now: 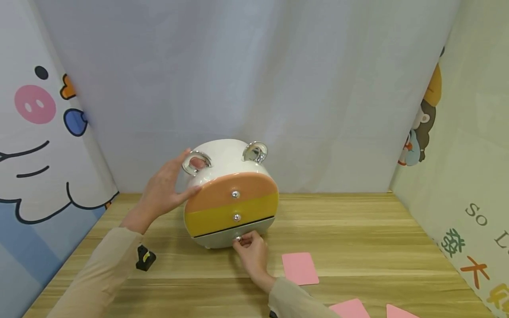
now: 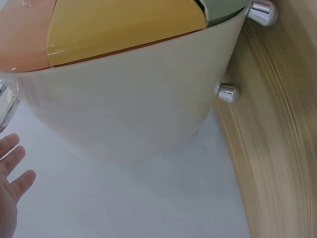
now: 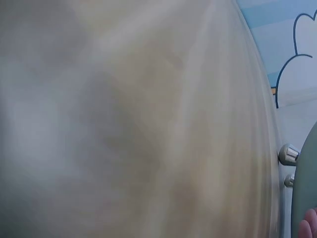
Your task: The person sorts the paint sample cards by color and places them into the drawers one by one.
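A small rounded white cabinet with silver ring ears stands on the table, its front banded by orange, yellow and grey-green drawers with silver knobs. At its left side is my left hand, fingers spread, the thumb at the orange drawer's edge and the fingers by the left ear. In the left wrist view that hand shows only in part. My right hand pinches the lowest knob between thumb and fingers. Above the grey-green drawer runs a dark gap. The right wrist view catches just fingertips beside this drawer.
Pink square cards lie on the wooden table to the right and near the front edge. A small black object with a yellow mark sits by the left sleeve. Grey cloth hangs behind, with printed panels at both sides.
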A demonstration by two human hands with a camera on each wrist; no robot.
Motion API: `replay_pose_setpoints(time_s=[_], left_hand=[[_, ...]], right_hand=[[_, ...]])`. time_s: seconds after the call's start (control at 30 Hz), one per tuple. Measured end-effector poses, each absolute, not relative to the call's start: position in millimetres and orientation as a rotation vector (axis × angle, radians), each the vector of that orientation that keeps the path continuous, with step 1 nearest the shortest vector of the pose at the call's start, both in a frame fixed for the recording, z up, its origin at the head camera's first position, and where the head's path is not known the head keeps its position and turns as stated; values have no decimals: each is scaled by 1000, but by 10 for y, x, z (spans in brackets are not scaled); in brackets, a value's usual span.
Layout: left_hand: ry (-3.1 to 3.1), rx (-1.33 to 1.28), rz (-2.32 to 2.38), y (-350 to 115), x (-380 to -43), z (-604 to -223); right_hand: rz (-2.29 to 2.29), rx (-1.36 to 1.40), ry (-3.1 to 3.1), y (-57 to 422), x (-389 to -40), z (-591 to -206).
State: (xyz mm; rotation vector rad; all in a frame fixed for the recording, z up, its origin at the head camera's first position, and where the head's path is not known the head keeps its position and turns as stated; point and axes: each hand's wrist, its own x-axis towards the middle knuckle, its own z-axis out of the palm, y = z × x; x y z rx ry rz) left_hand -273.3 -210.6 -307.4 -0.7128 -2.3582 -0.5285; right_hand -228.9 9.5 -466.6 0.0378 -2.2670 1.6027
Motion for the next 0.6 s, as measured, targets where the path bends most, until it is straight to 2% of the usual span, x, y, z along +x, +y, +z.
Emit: replay_pose_setpoints(time_s=[0.6], left_hand=[[-2355,-723,-542,-2097,-2724,-3072]], right_hand=[[1767,19,-2299,233,-2001,-4599]])
